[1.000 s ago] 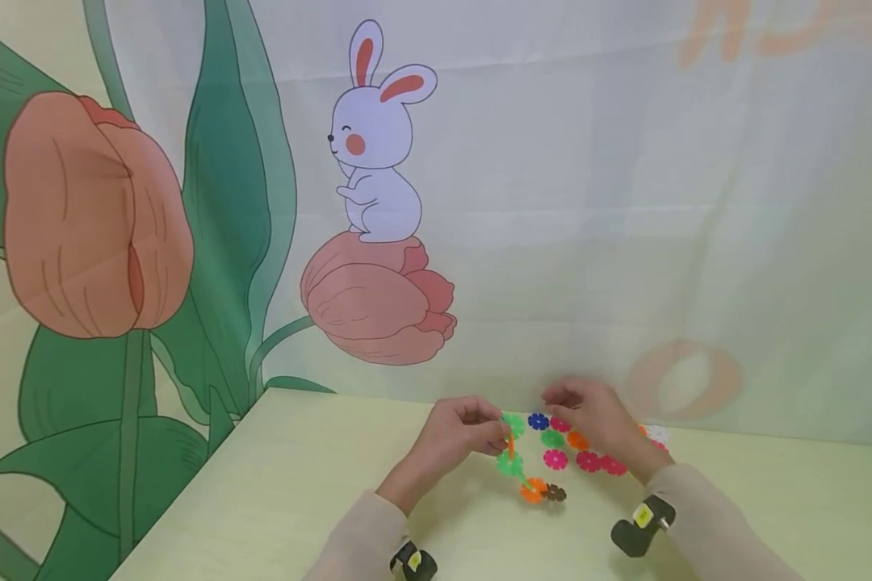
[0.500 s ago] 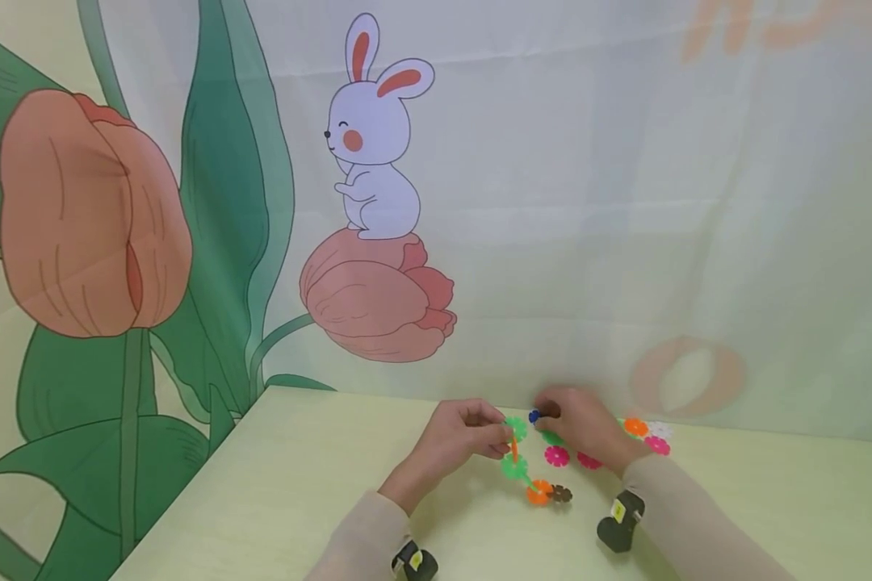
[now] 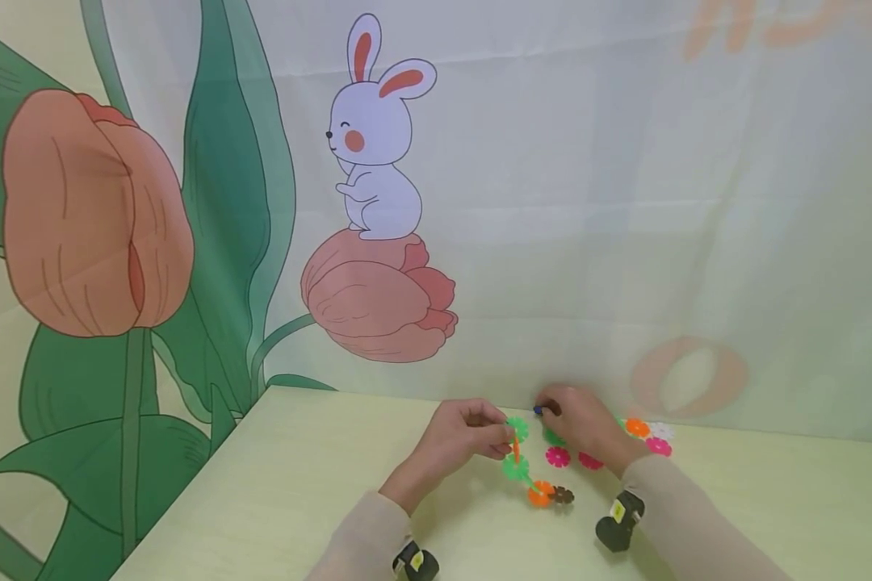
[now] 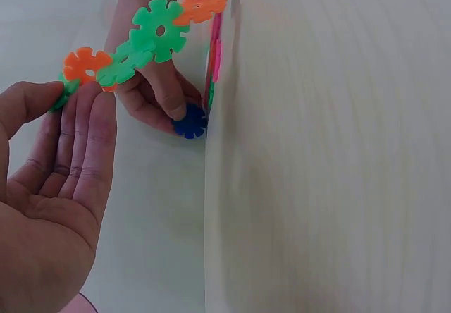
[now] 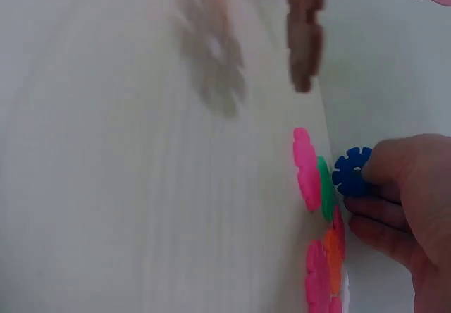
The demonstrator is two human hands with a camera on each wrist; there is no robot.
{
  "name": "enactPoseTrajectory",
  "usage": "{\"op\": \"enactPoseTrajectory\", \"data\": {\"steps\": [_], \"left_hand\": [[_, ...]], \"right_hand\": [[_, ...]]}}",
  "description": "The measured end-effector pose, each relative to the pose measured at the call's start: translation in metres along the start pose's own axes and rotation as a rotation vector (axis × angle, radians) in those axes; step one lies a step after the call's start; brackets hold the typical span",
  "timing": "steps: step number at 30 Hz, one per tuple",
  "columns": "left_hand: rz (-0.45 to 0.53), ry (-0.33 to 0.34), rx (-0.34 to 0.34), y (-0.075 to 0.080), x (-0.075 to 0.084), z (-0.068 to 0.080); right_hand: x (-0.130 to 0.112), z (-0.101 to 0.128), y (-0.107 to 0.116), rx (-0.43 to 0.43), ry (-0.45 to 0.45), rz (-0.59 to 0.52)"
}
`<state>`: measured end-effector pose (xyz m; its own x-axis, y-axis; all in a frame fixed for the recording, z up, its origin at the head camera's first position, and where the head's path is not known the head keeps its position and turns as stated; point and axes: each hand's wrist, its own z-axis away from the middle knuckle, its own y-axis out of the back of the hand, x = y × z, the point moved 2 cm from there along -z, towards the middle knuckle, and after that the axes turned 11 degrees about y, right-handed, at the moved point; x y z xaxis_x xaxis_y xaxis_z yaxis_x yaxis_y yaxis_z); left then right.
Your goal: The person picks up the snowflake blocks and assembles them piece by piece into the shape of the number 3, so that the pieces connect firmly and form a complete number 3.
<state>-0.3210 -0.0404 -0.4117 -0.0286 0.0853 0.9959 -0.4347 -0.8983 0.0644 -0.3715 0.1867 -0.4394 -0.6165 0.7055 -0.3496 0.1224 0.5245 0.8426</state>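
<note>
My left hand [image 3: 505, 436] pinches the top of a chain of snowflake discs [image 3: 516, 466]; green, orange and brown pieces trail down onto the table. In the left wrist view the chain [image 4: 161, 31] runs from my left hand [image 4: 65, 96] up towards the right. Just right of the chain's top, my right hand [image 3: 548, 413] pinches a blue disc [image 3: 538, 411] between thumb and fingertip. The right wrist view shows this blue disc [image 5: 350, 173] in my right hand [image 5: 370, 180], and the left wrist view shows the blue disc [image 4: 190, 123] too.
Loose discs lie on the pale green table [image 3: 298, 484]: a green one [image 3: 552, 438], pink ones [image 3: 556, 457], an orange one [image 3: 635, 428] and a white one [image 3: 660, 430]. A printed rabbit-and-tulip backdrop [image 3: 375, 161] hangs close behind. The table's left edge runs diagonally.
My right hand has moved left from over the loose discs and taken hold of the blue disc. The left hand has kept the chain nearly still.
</note>
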Motion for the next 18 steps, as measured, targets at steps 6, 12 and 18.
{"op": "enactPoseTrajectory", "data": {"steps": [6, 12, 18], "left_hand": [[-0.005, -0.007, 0.002, 0.000, 0.002, 0.000], [-0.015, -0.017, 0.014, 0.000, 0.004, 0.001], [-0.016, -0.035, 0.025, 0.001, 0.006, 0.002]], "right_hand": [[0.002, 0.006, 0.010, 0.096, -0.077, -0.136], [-0.014, 0.015, 0.028, 0.201, -0.171, -0.339], [-0.039, 0.024, 0.046, 0.255, -0.168, -0.450]]}}
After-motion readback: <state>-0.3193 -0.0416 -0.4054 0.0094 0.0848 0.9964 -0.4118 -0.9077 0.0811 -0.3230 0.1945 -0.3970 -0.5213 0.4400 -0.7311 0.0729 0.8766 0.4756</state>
